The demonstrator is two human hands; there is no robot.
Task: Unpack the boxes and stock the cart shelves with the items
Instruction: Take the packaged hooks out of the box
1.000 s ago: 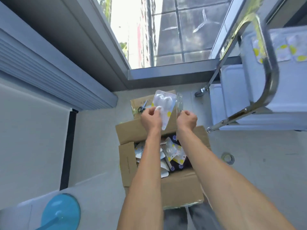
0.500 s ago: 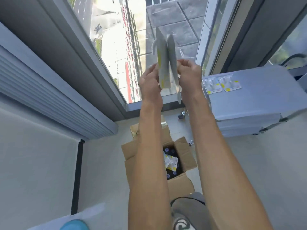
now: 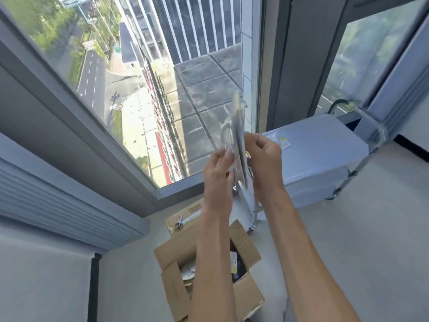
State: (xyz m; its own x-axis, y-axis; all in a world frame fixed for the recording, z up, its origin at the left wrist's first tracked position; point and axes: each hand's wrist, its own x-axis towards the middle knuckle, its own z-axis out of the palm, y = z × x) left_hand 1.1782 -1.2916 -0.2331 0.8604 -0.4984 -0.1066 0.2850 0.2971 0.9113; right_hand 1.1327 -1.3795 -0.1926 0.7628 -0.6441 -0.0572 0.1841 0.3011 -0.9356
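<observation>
Both hands are now sitting lower and further right than half a second ago, drawing level with the cart's top, while the open cardboard box [image 3: 209, 270] is dropping toward the bottom of the head view. The left hand [image 3: 219, 168] and the right hand [image 3: 264, 159] are each pinching a side of a thin stack of blister packs [image 3: 239, 140], held edge-on and upright in front of the window [image 3: 162, 89].

The person appears to be carrying a batch from box to shelf, or fanning the packs apart before laying them down. One pack [image 3: 279, 141] is already lying on the grey cart [image 3: 325, 159]. The next move is likely calling for a swing to the right and a flat release beside it.

The cart's top is offering open surface toward its far end, where the chrome handle [image 3: 362, 117] is rising. A second box [image 3: 185, 217] with scissors [image 3: 179, 223] on it is resting by the sill, and more packs are waiting below.
</observation>
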